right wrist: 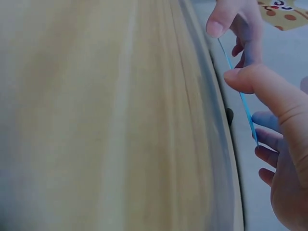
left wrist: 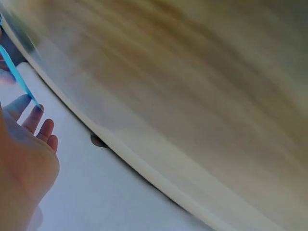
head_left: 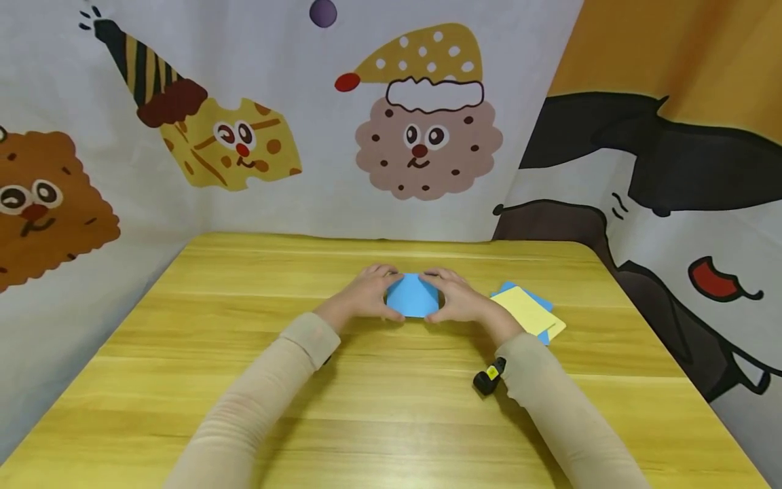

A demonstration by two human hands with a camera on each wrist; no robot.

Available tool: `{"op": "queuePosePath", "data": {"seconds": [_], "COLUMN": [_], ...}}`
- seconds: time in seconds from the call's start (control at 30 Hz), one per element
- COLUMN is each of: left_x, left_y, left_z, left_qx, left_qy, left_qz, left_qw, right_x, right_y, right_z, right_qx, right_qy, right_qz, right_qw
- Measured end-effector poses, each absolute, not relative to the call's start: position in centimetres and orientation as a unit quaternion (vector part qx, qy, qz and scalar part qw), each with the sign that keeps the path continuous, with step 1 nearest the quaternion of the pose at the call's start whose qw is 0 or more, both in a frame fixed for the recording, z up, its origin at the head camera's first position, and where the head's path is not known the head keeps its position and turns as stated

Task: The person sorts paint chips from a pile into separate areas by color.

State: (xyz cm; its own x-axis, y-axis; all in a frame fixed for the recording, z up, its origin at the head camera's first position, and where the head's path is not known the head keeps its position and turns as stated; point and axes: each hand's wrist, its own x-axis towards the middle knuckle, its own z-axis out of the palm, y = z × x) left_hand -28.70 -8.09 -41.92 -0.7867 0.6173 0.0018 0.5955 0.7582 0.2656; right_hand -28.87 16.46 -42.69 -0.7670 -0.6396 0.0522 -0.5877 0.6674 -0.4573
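1. A cartoon-printed cloth (head_left: 421,217) fills the upper frame, behind the wood-grain tabletop (head_left: 397,421).
2. Just below the frame's centre, a blue card (head_left: 413,296) sits between my hands.
3. My left hand (head_left: 368,295) pinches its left side between thumb and fingers.
4. My right hand (head_left: 458,297) pinches its right side likewise.
5. Right of centre, a yellow sheet (head_left: 527,311) partly covers a blue sheet (head_left: 543,299).

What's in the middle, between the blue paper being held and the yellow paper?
In the head view, the right hand lies between the held blue paper and the yellow paper.
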Motion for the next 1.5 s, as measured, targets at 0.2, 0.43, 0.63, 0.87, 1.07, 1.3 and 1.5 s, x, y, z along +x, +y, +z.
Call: {"op": "queuePosePath", "data": {"seconds": [0.2, 0.43, 0.63, 0.87, 1.07, 1.3, 1.5], "left_x": [-29.5, -30.0, -30.6, -30.9, -30.6, -30.6, -30.5], "left_y": [-8.4, -8.4, -8.4, -8.5, -8.5, -8.6, -8.5], "left_z": [-42.1, -42.4, -42.6, -42.8, -42.5, -42.4, -42.1], "left_qx": [0.313, 0.303, 0.295, 0.290, 0.291, 0.289, 0.298], "left_qy": [0.941, 0.945, 0.945, 0.945, 0.944, 0.944, 0.940], "left_qz": [0.120, 0.106, 0.112, 0.110, 0.114, 0.115, 0.145], "left_qw": [0.052, 0.070, 0.087, 0.102, 0.104, 0.107, 0.085], "right_x": [-30.4, -31.2, -31.7, -31.7, -31.6, -31.2, -30.3], "right_y": [16.0, 15.7, 15.7, 15.6, 15.5, 15.9, 17.1], "right_z": [-43.2, -43.3, -43.4, -43.4, -43.6, -43.8, -43.8], "right_qx": [-0.337, -0.341, -0.332, -0.327, -0.319, -0.315, -0.297], "right_qy": [0.912, 0.906, 0.903, 0.905, 0.911, 0.907, 0.910], "right_qz": [-0.222, -0.228, -0.238, -0.224, -0.210, -0.241, -0.264], "right_qw": [0.078, 0.105, 0.133, 0.151, 0.154, 0.138, 0.114]}}
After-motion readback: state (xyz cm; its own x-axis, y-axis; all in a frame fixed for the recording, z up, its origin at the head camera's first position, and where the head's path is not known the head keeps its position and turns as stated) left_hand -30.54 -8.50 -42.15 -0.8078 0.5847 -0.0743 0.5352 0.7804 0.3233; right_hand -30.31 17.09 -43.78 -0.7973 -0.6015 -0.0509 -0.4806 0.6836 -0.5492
